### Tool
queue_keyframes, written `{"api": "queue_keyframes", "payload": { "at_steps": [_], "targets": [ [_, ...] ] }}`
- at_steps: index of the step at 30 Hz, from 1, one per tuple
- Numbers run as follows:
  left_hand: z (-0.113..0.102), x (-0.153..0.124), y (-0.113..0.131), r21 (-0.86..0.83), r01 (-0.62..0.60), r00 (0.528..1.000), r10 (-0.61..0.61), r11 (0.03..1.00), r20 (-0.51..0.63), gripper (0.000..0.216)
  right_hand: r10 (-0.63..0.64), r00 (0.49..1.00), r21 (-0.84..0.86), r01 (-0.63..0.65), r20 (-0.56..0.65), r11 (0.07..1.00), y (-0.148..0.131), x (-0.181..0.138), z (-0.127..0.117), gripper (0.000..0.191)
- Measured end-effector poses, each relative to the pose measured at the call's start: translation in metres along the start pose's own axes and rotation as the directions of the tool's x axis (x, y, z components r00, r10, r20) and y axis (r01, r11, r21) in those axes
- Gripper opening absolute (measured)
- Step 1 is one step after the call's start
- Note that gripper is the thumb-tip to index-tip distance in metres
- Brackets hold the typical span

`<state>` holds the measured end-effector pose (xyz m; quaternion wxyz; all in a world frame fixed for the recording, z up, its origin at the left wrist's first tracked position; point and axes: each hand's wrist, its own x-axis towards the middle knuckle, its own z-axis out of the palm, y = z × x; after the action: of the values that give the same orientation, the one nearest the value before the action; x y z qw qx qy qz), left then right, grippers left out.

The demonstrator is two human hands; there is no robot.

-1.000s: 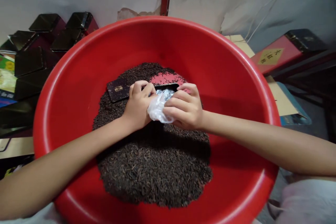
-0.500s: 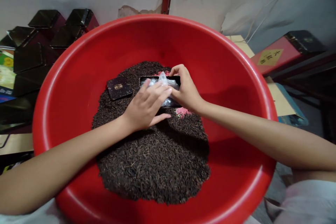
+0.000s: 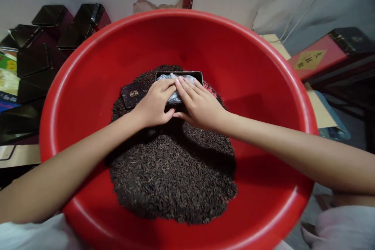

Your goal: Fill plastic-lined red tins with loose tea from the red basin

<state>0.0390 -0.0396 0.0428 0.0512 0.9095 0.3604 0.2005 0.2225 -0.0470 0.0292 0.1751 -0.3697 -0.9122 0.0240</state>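
Observation:
A dark, square-mouthed tin point(image 3: 179, 73) stands among loose dark tea leaves point(image 3: 175, 179), with a clear crinkled plastic bag point(image 3: 174, 97) bunched in its mouth. My left hand point(image 3: 155, 103) lies over the left part of the bag, fingers stretched out. From the other side my right hand point(image 3: 202, 105) rests flat on the bag, its fingertips meeting those of the left. Both thumbs come together at the tin's near edge. A dark square lid point(image 3: 133, 94) with a gold mark lies on the leaves to the left, partly behind my left hand.
The big red tub point(image 3: 73, 125) surrounds the leaves. Several dark-topped tins point(image 3: 35, 60) are stacked outside it on the left. A red tin with a yellow label point(image 3: 309, 59) leans at the right, above cardboard point(image 3: 325, 113). A peeling wall point(image 3: 228, 4) stands behind.
My right hand has left the tin's right rim and now lies on the bag. My left hand has shifted slightly left, and the bag's raised tip is pressed lower.

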Motion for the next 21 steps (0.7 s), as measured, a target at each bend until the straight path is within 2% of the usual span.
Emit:
{"api": "queue_keyframes", "payload": {
  "at_steps": [2, 3, 5, 6, 7, 8, 9, 11, 12, 13, 15, 17, 21],
  "targets": [
    [-0.007, 0.000, -0.010, -0.129, 0.029, 0.997, -0.039, 0.991, -0.074, 0.044, 0.026, 0.999, -0.015, -0.026, 0.034, 1.000, 0.006, 0.004, -0.001, 0.076],
    [-0.011, -0.001, -0.018, -0.181, 0.082, 0.982, -0.110, 0.980, -0.153, 0.039, 0.039, 0.998, -0.012, -0.038, 0.039, 0.999, 0.010, 0.005, -0.001, 0.075],
    [-0.016, -0.003, -0.040, -0.224, 0.272, 0.899, -0.330, 0.936, -0.286, 0.035, 0.053, 0.998, 0.012, -0.054, 0.035, 0.998, 0.020, 0.007, -0.001, 0.073],
    [-0.017, -0.004, -0.052, -0.196, 0.394, 0.845, -0.438, 0.898, -0.305, 0.035, 0.053, 0.998, 0.030, -0.053, 0.026, 0.998, 0.024, 0.008, -0.002, 0.074],
    [-0.017, -0.006, -0.065, -0.134, 0.504, 0.821, -0.522, 0.853, -0.232, 0.036, 0.049, 0.999, 0.049, -0.049, 0.015, 0.998, 0.028, 0.009, -0.003, 0.076],
    [-0.015, -0.009, -0.077, -0.060, 0.586, 0.801, -0.589, 0.808, -0.110, 0.039, 0.043, 0.999, 0.069, -0.043, 0.000, 0.997, 0.031, 0.009, -0.004, 0.080],
    [-0.011, -0.011, -0.087, 0.020, 0.650, 0.759, -0.651, 0.759, 0.022, 0.048, 0.038, 0.999, 0.092, -0.036, -0.018, 0.995, 0.032, 0.010, -0.005, 0.085],
    [-0.003, -0.017, -0.100, 0.186, 0.687, 0.644, -0.707, 0.703, 0.292, 0.072, 0.032, 0.998, 0.146, -0.023, -0.060, 0.989, 0.034, 0.010, -0.007, 0.089],
    [0.002, -0.020, -0.103, 0.252, 0.674, 0.590, -0.711, 0.694, 0.383, 0.083, 0.030, 0.996, 0.170, -0.016, -0.079, 0.985, 0.034, 0.010, -0.008, 0.087],
    [0.006, -0.023, -0.104, 0.299, 0.647, 0.560, -0.703, 0.702, 0.438, 0.092, 0.028, 0.995, 0.191, -0.010, -0.092, 0.982, 0.033, 0.010, -0.008, 0.084],
    [0.011, -0.028, -0.104, 0.343, 0.596, 0.571, -0.684, 0.726, 0.455, 0.097, 0.029, 0.994, 0.221, -0.005, -0.109, 0.975, 0.033, 0.010, -0.007, 0.078],
    [0.012, -0.031, -0.105, 0.327, 0.601, 0.593, -0.681, 0.730, 0.429, 0.092, 0.039, 0.991, 0.243, -0.007, -0.129, 0.970, 0.033, 0.009, -0.006, 0.072],
    [0.008, -0.034, -0.113, 0.271, 0.709, 0.519, -0.742, 0.651, 0.424, 0.086, 0.125, 0.977, 0.296, -0.069, -0.173, 0.953, 0.032, 0.010, -0.007, 0.055]
  ]
}}
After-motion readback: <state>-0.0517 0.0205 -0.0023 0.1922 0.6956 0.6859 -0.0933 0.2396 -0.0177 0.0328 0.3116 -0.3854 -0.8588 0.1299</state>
